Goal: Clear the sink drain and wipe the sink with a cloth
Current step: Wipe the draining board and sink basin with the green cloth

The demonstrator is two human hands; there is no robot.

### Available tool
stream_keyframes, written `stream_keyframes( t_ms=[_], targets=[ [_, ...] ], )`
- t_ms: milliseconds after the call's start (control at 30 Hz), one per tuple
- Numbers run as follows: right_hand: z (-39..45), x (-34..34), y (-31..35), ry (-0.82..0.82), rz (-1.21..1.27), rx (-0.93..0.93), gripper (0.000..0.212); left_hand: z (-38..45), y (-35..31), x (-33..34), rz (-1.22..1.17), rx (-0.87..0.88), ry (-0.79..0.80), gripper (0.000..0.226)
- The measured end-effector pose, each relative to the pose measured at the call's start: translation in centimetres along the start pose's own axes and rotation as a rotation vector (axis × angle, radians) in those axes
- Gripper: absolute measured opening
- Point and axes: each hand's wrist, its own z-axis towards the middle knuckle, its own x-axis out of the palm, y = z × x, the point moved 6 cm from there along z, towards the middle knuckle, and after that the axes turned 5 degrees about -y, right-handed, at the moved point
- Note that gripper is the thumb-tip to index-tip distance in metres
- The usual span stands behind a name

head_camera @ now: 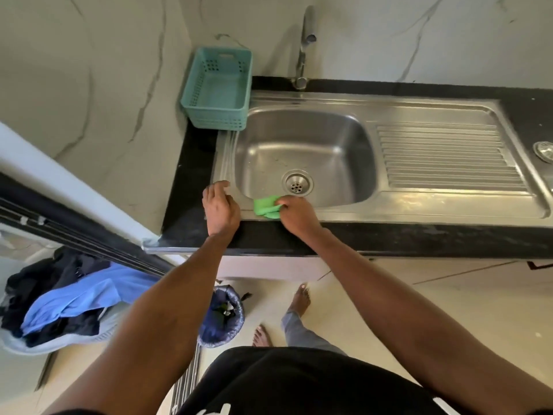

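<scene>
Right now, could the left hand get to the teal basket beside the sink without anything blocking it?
Probably yes. The left hand rests at the sink's near left rim holding nothing, and the teal basket sits straight beyond it, with only bare steel rim and black counter between.

This is a home kitchen, or the washing-up corner of one. A stainless steel sink [305, 154] with a ribbed draining board [446, 154] is set into a black stone desk [191, 175], and a tall metal tap [303, 46] rises behind the basin. The walls [89, 70] are clad in pale marble-look panels with grey veins. A teal plastic basket [217, 88] stands at the sink's left end. Domestic signs lie on the cream tiled floor [434, 310]: a heap of blue and dark clothes [68, 298] in a pale tub (laundry, apparently), a small lined bin [223, 316], and bare feet [299, 298].
</scene>
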Motion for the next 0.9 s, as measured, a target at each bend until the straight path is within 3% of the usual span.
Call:
stream_keyframes(
  t_ms=[133, 233, 333, 533, 700, 900],
  targets=[
    [1.2, 3.8, 6.5, 0.107, 0.016, -0.137, 0.034, -0.3, 2.0, -2.0, -0.410, -0.466, -0.215, 0.023],
    [2.1, 4.8, 8.9, 0.160, 0.024, -0.180, 0.033, -0.2, 3.0, -2.4, -0.475, -0.547, -0.257, 0.030],
    [2.1, 4.7, 9.6, 0.121, 0.027, -0.207, 0.029, -0.1, 2.2, -1.4, -0.343, -0.394, -0.151, 0.033],
    [0.4, 2.3, 4.7, 0.055, -0.070, -0.112, 0.026, -1.1, -2.5, 1.3, -0.052, 0.098, 0.030, 0.025],
    [-0.9, -2.3, -3.1, -0.030, -0.193, 0.041, 0.024, -3.2, -8.1, 5.2, -0.059, 0.178, 0.109, 0.027],
    [-3.7, -8.4, -12.6, -0.160, -0.245, 0.166, 0.039, -5.5, -14.0, 9.8, -0.063, 0.195, 0.195, 0.019]
  ],
)
